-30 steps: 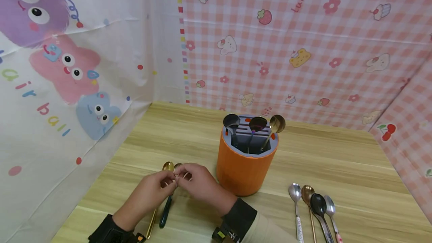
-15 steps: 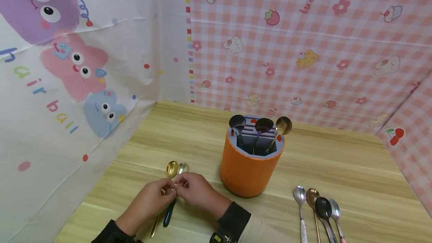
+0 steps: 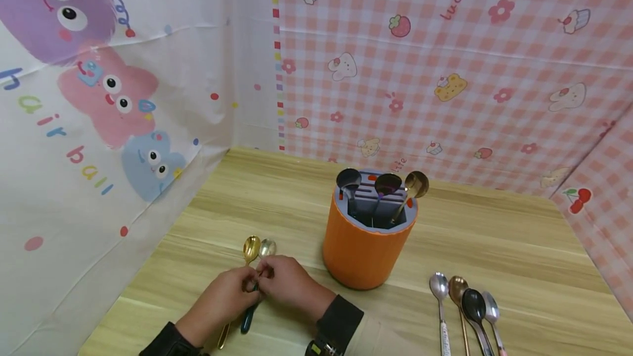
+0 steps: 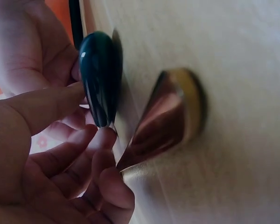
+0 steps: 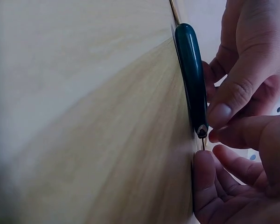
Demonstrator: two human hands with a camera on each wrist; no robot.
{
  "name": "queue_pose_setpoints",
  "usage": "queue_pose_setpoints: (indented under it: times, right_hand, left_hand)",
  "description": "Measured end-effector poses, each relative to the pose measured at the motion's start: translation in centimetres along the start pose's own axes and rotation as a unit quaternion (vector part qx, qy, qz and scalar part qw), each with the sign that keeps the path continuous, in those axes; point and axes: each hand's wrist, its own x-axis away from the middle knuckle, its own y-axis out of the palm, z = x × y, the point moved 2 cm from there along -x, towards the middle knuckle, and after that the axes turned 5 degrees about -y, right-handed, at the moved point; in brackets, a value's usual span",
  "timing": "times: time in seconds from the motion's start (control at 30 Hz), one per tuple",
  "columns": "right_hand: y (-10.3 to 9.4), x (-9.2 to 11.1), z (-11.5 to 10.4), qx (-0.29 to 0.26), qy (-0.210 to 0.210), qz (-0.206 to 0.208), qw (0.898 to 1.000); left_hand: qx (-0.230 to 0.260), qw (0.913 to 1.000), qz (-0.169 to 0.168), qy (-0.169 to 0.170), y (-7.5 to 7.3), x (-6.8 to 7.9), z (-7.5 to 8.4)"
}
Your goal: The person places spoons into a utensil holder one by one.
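Note:
In the head view a gold spoon [image 3: 251, 247] and a silver-bowled spoon with a dark green handle [image 3: 267, 248] lie side by side on the table, left of the orange holder. My left hand [image 3: 222, 298] reaches over the gold spoon, its thumb and fingertips at the neck of the green-handled one. From the other side my right hand [image 3: 292, 283] pinches that neck, its fingertips meeting the left ones. Both wrist views show the green handle [image 4: 100, 77] beside the fingers. The gold spoon's handle [image 4: 165, 109] runs under the left fingers. Both spoons' middles are partly hidden.
An orange cylindrical holder [image 3: 363, 257] with a grey slotted top stands centre, three spoons upright in it, bowls up. Several spoons [image 3: 473, 306] lie in a row at the right front. Patterned cloth walls [image 3: 420, 54] edge the wooden table [image 3: 519, 235].
Both hands have slid slightly down the spoons toward me, uncovering more of the silver bowl. The head view has shifted a little. The holder and right-hand spoons stay put.

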Motion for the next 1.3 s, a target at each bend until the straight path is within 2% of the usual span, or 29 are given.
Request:
queue_pose_setpoints:
  times: [0.33, 0.57, 0.8, 1.1, 1.3]
  right_hand:
    - [0.0, -0.1, 0.2, 0.049, -0.02, -0.022, 0.998]
    - [0.3, -0.2, 0.4, 0.074, -0.031, -0.026, 0.996]
    - [0.2, 0.1, 0.5, 0.055, -0.023, -0.02, 0.998]
    - [-0.4, 0.4, 0.7, -0.006, 0.014, -0.009, 1.0]
    - [-1.1, 0.4, 0.9, -0.033, 0.03, 0.003, 0.999]
  left_hand:
    - [-0.038, 0.9991, 0.0, -0.022, 0.3, -0.1, 0.4]
    - [-0.075, 0.997, 0.012, -0.014, 0.5, -0.4, 0.5]
    - [-0.067, 0.9977, -0.001, -0.009, 0.2, -0.6, 0.7]
    - [-0.02, 0.999, -0.027, -0.029, -0.2, -0.6, 1.1]
    - [0.0, 0.999, -0.035, -0.027, -0.5, -0.4, 1.8]
